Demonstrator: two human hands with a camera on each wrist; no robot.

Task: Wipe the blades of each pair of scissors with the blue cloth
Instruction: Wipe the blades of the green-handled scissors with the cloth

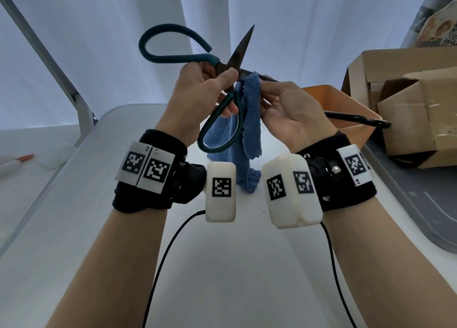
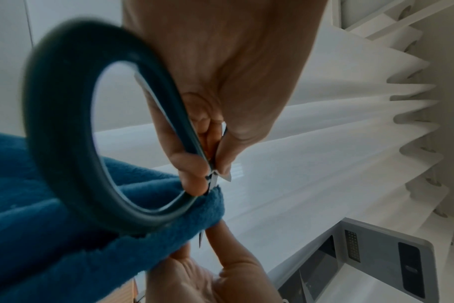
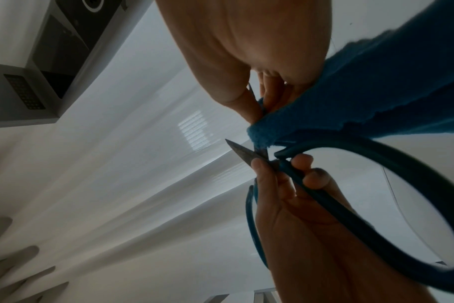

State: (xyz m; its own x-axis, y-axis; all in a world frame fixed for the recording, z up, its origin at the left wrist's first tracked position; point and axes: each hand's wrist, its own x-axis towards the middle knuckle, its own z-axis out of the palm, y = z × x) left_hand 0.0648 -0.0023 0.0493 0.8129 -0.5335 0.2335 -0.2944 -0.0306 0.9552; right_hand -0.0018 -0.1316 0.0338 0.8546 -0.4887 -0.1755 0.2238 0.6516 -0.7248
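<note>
A: While the left hand (image 1: 197, 97) is gripping the teal-handled scissors (image 1: 220, 80) near the pivot, where is the blue cloth (image 1: 248, 129) sitting?

B: Cloth is hanging just right of the scissors, draped over one blade. Right hand (image 1: 289, 112) is pinching it around that blade, fingers curled.

A: Scissors closed?

B: No, blades are standing apart. One is pointing up, bare and rusty; the other is running right, into the cloth.

A: Touching the counter (image 1: 222, 265)?

B: Scissors are being held above it. Cloth's lower end is trailing down toward it; cannot tell if it's touching.

A: Anything else?

B: Orange bin (image 1: 346, 110) is sitting right of the scissors, a black handle (image 1: 358, 119) sticking over its rim. Cardboard boxes (image 1: 408, 105) beyond that.
</note>
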